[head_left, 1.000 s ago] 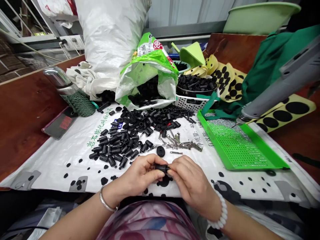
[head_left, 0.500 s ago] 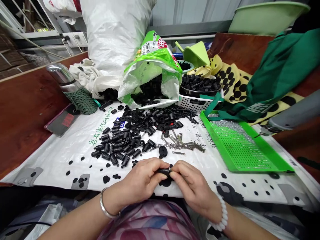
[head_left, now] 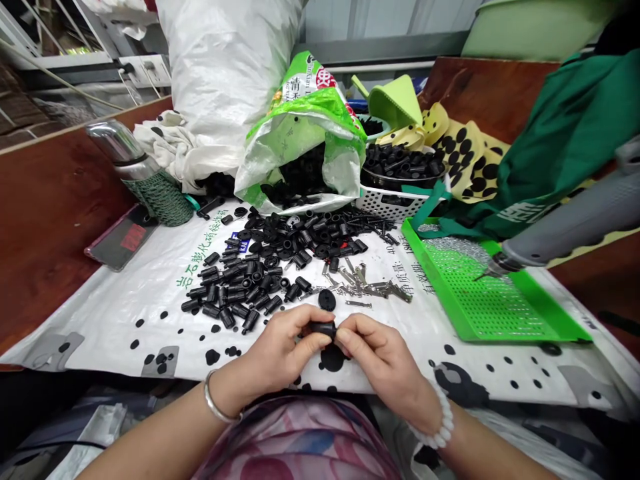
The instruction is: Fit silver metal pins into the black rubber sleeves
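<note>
Back wall: pale ribbed metal panels (head_left: pixel 385 20), slightly glossy. Grey horizontal beam (head_left: pixel 390 51) across their foot, thin white pipe (head_left: pixel 380 67) just below. Upper left: white metal frame (head_left: pixel 70 62) with slanting bars, white socket strip (head_left: pixel 156 70) near its lower right. Far left edge: brown, brick-like surface (head_left: pixel 15 107). Worktable under printed white sheet (head_left: pixel 115 313); reddish-brown boards (head_left: pixel 45 207) along left side and rear right. Light pale, fairly even; dim below table's front edge
</note>
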Demonstrator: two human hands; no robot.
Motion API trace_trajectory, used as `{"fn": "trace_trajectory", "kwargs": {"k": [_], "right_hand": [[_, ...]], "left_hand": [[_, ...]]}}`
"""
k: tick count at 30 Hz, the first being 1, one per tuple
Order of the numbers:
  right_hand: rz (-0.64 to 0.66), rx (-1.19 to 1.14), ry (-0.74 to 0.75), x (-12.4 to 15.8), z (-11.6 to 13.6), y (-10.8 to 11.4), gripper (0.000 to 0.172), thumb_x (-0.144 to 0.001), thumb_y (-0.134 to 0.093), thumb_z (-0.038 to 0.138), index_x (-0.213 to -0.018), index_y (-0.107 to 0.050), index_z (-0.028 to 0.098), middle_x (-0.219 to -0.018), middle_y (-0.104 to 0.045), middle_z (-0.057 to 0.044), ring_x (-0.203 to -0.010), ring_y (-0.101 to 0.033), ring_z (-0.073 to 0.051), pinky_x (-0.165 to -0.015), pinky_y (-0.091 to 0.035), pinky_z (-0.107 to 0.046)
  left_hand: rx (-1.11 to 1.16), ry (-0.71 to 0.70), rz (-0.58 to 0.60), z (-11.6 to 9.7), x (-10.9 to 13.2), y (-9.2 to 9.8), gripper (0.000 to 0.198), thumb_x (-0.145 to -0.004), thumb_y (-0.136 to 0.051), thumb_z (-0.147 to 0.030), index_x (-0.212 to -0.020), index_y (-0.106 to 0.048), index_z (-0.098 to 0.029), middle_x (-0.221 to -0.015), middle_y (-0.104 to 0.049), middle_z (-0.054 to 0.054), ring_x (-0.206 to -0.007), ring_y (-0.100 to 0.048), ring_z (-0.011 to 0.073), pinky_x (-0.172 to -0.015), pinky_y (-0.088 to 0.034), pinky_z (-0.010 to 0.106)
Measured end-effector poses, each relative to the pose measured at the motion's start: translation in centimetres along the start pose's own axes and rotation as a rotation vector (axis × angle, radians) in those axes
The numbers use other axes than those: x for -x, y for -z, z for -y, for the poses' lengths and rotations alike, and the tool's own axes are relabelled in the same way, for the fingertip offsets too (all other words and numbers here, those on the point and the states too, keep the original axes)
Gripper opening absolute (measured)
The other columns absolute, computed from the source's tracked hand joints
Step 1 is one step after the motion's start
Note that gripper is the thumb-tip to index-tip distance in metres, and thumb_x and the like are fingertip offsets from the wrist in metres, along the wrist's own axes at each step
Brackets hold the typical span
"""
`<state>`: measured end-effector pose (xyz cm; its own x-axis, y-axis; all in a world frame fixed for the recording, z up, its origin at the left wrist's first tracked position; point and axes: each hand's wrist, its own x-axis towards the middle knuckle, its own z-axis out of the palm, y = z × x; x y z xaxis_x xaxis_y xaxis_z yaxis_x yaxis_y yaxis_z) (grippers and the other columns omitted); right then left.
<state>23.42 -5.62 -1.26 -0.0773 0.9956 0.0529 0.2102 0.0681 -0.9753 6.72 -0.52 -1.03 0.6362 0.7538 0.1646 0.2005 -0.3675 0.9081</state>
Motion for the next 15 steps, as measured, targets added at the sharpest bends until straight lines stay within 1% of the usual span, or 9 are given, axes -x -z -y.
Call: {"fn": "trace_trajectory", "kwargs": {"k": [2, 3, 5, 6, 7, 9, 10, 12, 15], "right_hand": [[-0.046, 0.053, 0.080, -0.2, 0.5, 0.1, 0.022, -0.087, -0.047, 0.027, -0.068, -0.053, 0.017, -0.062, -0.049, 0.002, -0.058, -0.046, -0.010, -0.055, -0.039, -0.022], [-0.065, 0.073, 0.129, -0.3, 0.6, 0.2, 0.020, -0.087, -0.048, 0.026, -0.069, -0.054, 0.018, -0.063, -0.051, 0.002, -0.059, -0.047, -0.010, -0.056, -0.040, -0.022], [-0.119, 0.100, 0.223, -0.4, 0.6, 0.3, 0.014, -0.086, -0.050, 0.024, -0.075, -0.057, 0.019, -0.068, -0.054, 0.001, -0.064, -0.051, -0.011, -0.059, -0.042, -0.023], [-0.158, 0.113, 0.260, -0.4, 0.5, 0.4, 0.009, -0.085, -0.052, 0.023, -0.081, -0.058, 0.019, -0.072, -0.056, 0.000, -0.067, -0.053, -0.012, -0.061, -0.044, -0.024], [-0.199, 0.126, 0.285, -0.4, 0.3, 0.3, 0.007, -0.083, -0.054, 0.023, -0.087, -0.059, 0.019, -0.079, -0.057, -0.002, -0.071, -0.054, -0.013, -0.064, -0.045, -0.025], [-0.244, 0.141, 0.306, -0.3, -0.3, 0.1, 0.020, -0.081, -0.056, 0.021, -0.101, -0.058, 0.020, -0.094, -0.058, -0.006, -0.085, -0.056, -0.016, -0.074, -0.047, -0.030], [-0.236, 0.133, 0.304, -0.3, -0.5, -0.1, 0.024, -0.081, -0.057, 0.021, -0.105, -0.058, 0.020, -0.102, -0.057, -0.008, -0.093, -0.056, -0.018, -0.080, -0.047, -0.032], [-0.183, 0.079, 0.286, -0.4, -0.9, -0.4, 0.025, -0.082, -0.055, 0.020, -0.107, -0.059, 0.022, -0.112, -0.055, -0.009, -0.106, -0.053, -0.020, -0.089, -0.045, -0.035], [-0.171, -0.030, 0.251, -0.5, -1.0, -0.8, 0.024, -0.083, -0.054, 0.018, -0.105, -0.060, 0.024, -0.115, -0.056, -0.008, -0.109, -0.053, -0.020, -0.090, -0.047, -0.036]], "left_hand": [[0.297, 0.134, -0.049, 0.0, -0.4, -0.4, 0.020, -0.082, -0.054, -0.024, -0.100, -0.054, -0.015, -0.075, -0.062, 0.003, -0.065, -0.059, 0.0120, -0.061, -0.050, 0.024], [0.428, 0.165, -0.068, 0.0, -0.6, -0.6, 0.022, -0.082, -0.055, -0.025, -0.101, -0.053, -0.014, -0.072, -0.061, 0.002, -0.062, -0.058, 0.0109, -0.059, -0.049, 0.023], [0.618, 0.164, -0.091, 0.1, -0.9, -0.9, 0.025, -0.082, -0.056, -0.027, -0.103, -0.050, -0.015, -0.072, -0.061, 0.001, -0.061, -0.058, 0.0103, -0.059, -0.049, 0.022], [0.686, 0.147, -0.090, 0.2, -0.9, -1.0, 0.027, -0.082, -0.056, -0.028, -0.106, -0.049, -0.016, -0.074, -0.062, 0.002, -0.061, -0.059, 0.0106, -0.059, -0.048, 0.023], [0.741, 0.129, -0.083, 0.2, -1.0, -1.2, 0.030, -0.082, -0.056, -0.029, -0.108, -0.047, -0.016, -0.075, -0.062, 0.002, -0.061, -0.059, 0.0110, -0.059, -0.048, 0.024], [0.810, 0.114, -0.054, 0.3, -1.0, -1.4, 0.035, -0.083, -0.054, -0.031, -0.113, -0.042, -0.017, -0.078, -0.063, 0.004, -0.061, -0.060, 0.0118, -0.060, -0.049, 0.025], [0.826, 0.116, -0.038, 0.2, -1.0, -1.5, 0.038, -0.084, -0.053, -0.032, -0.116, -0.039, -0.018, -0.079, -0.063, 0.004, -0.061, -0.059, 0.0118, -0.060, -0.049, 0.026], [0.830, 0.136, -0.002, 0.1, -0.9, -1.8, 0.042, -0.085, -0.052, -0.035, -0.120, -0.036, -0.018, -0.078, -0.062, 0.004, -0.060, -0.058, 0.0115, -0.060, -0.048, 0.026], [0.747, 0.145, 0.032, -0.2, -0.6, -2.0, 0.041, -0.087, -0.047, -0.036, -0.122, -0.036, -0.018, -0.079, -0.061, 0.004, -0.062, -0.058, 0.0115, -0.061, -0.048, 0.026]]}}
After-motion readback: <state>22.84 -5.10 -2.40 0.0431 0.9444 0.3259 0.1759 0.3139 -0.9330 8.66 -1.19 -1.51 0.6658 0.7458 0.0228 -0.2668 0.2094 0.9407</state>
